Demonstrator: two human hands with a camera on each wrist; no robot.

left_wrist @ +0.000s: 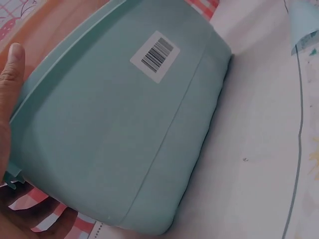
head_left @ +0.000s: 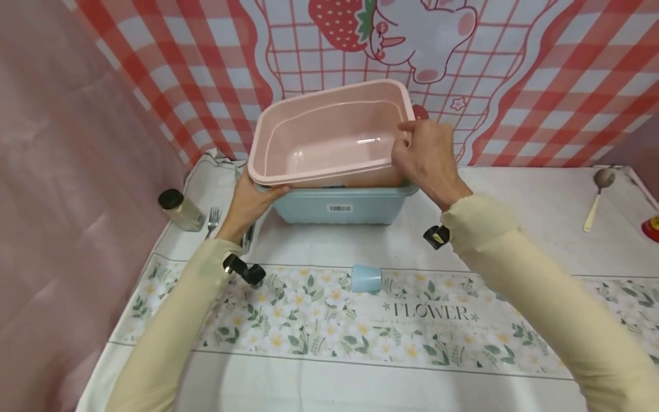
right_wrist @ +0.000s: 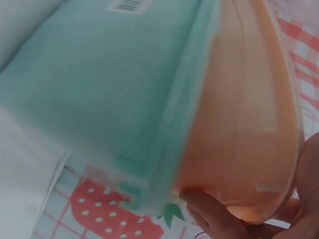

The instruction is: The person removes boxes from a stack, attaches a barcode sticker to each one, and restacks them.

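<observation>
A pink plastic bin sits tilted in the mouth of a light-blue bin, its right end raised higher than its left. My right hand grips the pink bin's right rim; in the right wrist view its fingers curl around that end. At the other end, my left hand holds the light-blue bin by its left rim. The left wrist view shows the thumb over the rim and the other fingers beneath it. A barcode label is on the light-blue bin's front. The light-blue bin's inside is mostly hidden.
A light-blue cup lies on its side on the flowered cloth. Left of the bins are a black-lidded jar and a fork. A spoon and a partly cut-off red object are at the right.
</observation>
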